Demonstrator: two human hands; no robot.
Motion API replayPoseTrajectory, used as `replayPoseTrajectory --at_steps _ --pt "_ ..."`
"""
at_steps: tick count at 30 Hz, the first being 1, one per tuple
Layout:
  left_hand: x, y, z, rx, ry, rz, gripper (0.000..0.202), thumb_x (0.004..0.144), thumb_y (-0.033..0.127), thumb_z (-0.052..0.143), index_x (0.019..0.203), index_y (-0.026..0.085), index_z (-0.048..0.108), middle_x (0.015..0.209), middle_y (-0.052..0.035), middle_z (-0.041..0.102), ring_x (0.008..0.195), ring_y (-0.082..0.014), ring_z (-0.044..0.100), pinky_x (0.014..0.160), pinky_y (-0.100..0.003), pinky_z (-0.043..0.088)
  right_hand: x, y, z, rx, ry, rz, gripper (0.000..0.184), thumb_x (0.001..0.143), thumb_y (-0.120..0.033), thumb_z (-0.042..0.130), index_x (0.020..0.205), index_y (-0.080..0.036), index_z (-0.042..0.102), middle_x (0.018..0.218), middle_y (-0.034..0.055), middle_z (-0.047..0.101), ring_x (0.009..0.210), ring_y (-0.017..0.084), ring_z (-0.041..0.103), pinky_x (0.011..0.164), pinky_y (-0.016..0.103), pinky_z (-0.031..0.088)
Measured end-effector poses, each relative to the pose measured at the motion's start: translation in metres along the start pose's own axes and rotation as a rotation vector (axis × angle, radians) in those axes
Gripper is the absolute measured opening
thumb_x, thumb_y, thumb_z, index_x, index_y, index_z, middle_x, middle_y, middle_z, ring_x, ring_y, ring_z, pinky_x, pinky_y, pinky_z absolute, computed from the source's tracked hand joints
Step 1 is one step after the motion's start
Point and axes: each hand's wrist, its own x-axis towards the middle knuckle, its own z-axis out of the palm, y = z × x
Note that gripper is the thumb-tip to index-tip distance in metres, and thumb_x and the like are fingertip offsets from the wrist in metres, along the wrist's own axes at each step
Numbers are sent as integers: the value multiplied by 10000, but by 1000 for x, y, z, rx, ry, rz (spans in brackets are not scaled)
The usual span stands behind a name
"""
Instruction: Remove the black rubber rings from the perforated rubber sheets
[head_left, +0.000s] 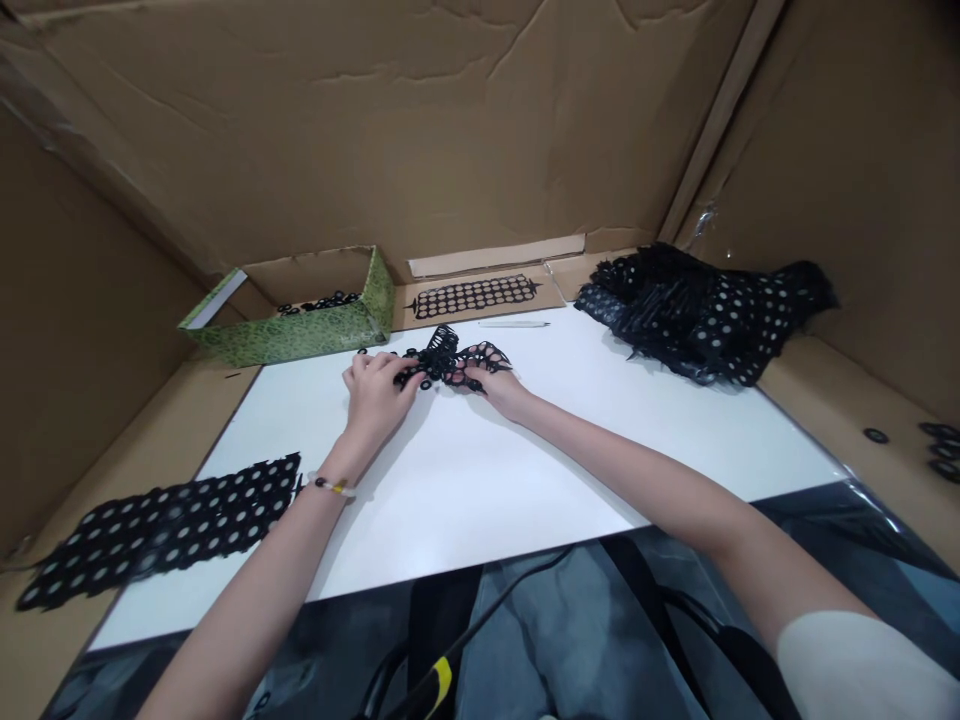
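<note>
One crumpled black perforated lattice (442,358) sits at the far edge of a white board (480,490), gathered between two bare hands. Left hand (375,395), beaded bracelet (328,485) at the wrist, pinches one side narrowly in its fingertips; right hand (495,385) curls closely over the other side, fingers lying across the holes. Also present: small black rings (319,302) in a green patterned box (300,335); one flat lattice strip (472,296) on cardboard; a white pen (514,323); a heaped pile of perforated sheets (697,320); one long perforated sheet (161,530) at left; cardboard walls (375,120) around all.
</note>
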Motion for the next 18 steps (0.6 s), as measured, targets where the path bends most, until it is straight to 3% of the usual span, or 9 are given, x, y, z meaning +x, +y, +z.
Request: replayPoseTrajectory --at_steps 5,10,18 --pt "-4 13 4 -98 -99 70 267 806 450 690 957 239 753 1000 -80 753 1016 -315 526 929 -480 328 0 7 1 -18 -95 14 304 702 -94 614 942 -235 492 814 -53 666 739 131 678 817 310 562" --pt "0 8 10 -258 -143 61 199 805 402 660 870 244 762 913 -66 766 941 -284 578 859 -433 407 1 11 -1 -94 -73 -83 299 697 -132 621 957 -238 520 806 -57 661 742 117 650 829 283 549" --pt "5 4 11 -488 14 -106 176 759 378 652 782 227 738 813 -54 720 865 -252 611 802 -372 475 10 6 1 -31 127 -59 300 675 -56 524 887 -253 446 726 -83 584 639 106 615 734 281 554"
